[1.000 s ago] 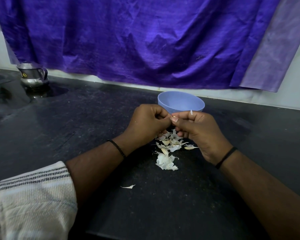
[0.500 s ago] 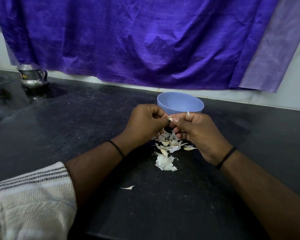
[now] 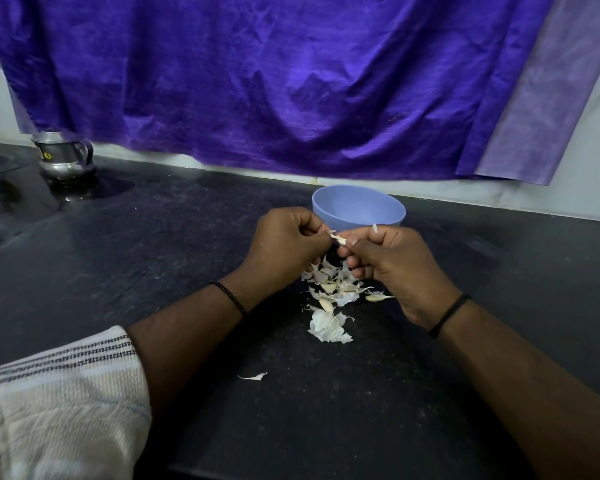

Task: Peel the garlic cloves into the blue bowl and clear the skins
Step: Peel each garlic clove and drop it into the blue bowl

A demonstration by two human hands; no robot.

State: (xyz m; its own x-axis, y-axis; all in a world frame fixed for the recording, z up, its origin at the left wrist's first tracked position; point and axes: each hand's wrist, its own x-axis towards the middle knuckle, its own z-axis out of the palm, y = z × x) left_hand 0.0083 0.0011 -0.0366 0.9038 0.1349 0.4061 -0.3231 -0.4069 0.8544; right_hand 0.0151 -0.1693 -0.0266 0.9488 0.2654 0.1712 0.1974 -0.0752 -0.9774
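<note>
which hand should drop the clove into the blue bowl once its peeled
Probably the right hand: it pinches the garlic clove just in front of the blue bowl, its knuckles near the rim. The left hand sits further left, pulling skin.

Both hands meet over a dark countertop (image 3: 153,258), pinching a small garlic clove (image 3: 340,240) between their fingertips: the left hand (image 3: 284,247) grips its left end, the right hand (image 3: 395,261) its right end. A sliver of skin (image 3: 375,227) sticks up from the right hand's knuckles. Just behind the hands stands the blue bowl (image 3: 358,208); what it holds cannot be seen. Below the hands lies a pile of white skins (image 3: 333,299), with cloves among them, and one stray flake (image 3: 253,376) rests nearer the camera. Each wrist wears a thin black band. A steel jug (image 3: 64,157) stands far left, beneath a hanging purple cloth (image 3: 274,81).
</note>
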